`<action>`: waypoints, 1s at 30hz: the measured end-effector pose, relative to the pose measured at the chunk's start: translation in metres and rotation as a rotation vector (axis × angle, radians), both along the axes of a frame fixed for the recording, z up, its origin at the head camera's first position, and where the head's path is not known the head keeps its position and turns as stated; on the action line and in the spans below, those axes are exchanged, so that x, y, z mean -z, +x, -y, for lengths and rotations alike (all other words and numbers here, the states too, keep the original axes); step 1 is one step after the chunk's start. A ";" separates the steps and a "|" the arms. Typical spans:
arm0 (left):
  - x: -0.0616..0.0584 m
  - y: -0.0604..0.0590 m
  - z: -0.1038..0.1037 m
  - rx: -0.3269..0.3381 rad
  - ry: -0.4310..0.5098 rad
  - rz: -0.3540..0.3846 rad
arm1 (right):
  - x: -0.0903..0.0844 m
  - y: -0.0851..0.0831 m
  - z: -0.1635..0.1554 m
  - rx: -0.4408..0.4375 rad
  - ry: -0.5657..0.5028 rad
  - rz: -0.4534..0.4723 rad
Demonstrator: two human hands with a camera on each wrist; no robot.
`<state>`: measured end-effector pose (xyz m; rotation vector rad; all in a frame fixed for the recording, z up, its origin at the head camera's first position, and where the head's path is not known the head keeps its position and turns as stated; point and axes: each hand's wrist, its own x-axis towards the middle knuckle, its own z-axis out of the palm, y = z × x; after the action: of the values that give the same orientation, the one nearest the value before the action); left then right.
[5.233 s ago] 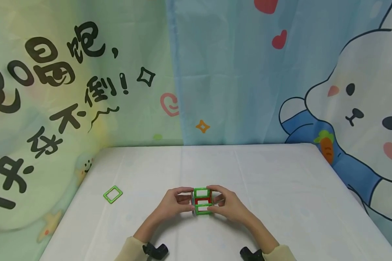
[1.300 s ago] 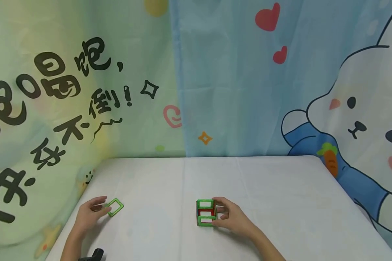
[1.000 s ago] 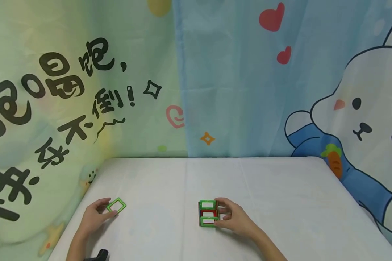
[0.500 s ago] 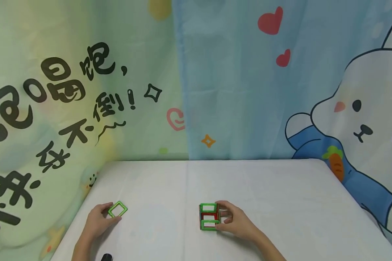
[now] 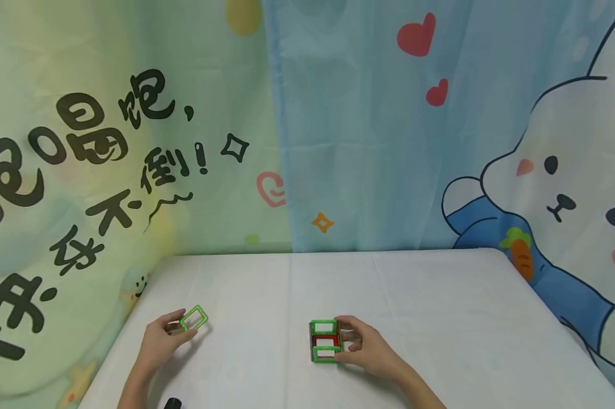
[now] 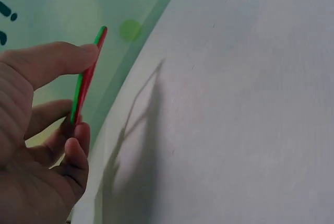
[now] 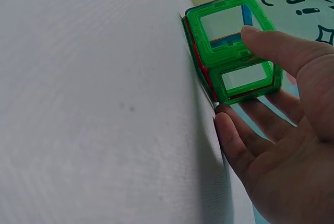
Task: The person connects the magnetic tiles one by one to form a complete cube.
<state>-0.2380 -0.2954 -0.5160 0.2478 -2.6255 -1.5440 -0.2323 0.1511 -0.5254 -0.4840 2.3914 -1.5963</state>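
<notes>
My left hand pinches a green square magnetic tile between thumb and fingers, raised off the table at the left. In the left wrist view the tile is edge-on, with a green and a red layer side by side. Near the table's middle stands a small box of magnetic tiles, with green frames in front and on top and red inside. My right hand holds it from the right. In the right wrist view my thumb presses a green face of the box, where blue and red edges also show.
A white cloth covers the table. Behind and to the left hangs a printed curtain with a rabbit, hearts and dark lettering. A black wrist device shows below my left forearm.
My left hand left the tile box, reached to the loose green tile at the left and lifted it, then moved a little rightward with it. My right hand stays on the box.
</notes>
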 end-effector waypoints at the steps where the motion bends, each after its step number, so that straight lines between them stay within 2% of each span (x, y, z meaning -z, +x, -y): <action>1: -0.001 -0.001 -0.003 -0.002 0.007 -0.003 | 0.000 0.000 0.000 0.001 -0.001 -0.003; 8: -0.001 -0.007 -0.027 0.011 0.012 -0.001 | 0.000 0.005 -0.001 -0.015 -0.003 0.008; 16: -0.002 -0.020 -0.056 0.138 -0.048 -0.146 | 0.000 0.001 -0.001 -0.008 0.001 -0.008; 25: 0.001 -0.020 -0.087 0.216 -0.057 -0.231 | 0.000 0.001 0.000 -0.001 0.009 0.004; 30: -0.001 -0.017 -0.105 0.291 -0.064 -0.269 | -0.002 0.000 -0.001 0.001 0.010 0.005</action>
<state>-0.2551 -0.1905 -0.5153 -0.3380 -2.5714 -1.4438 -0.2322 0.1521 -0.5236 -0.4767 2.3955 -1.5826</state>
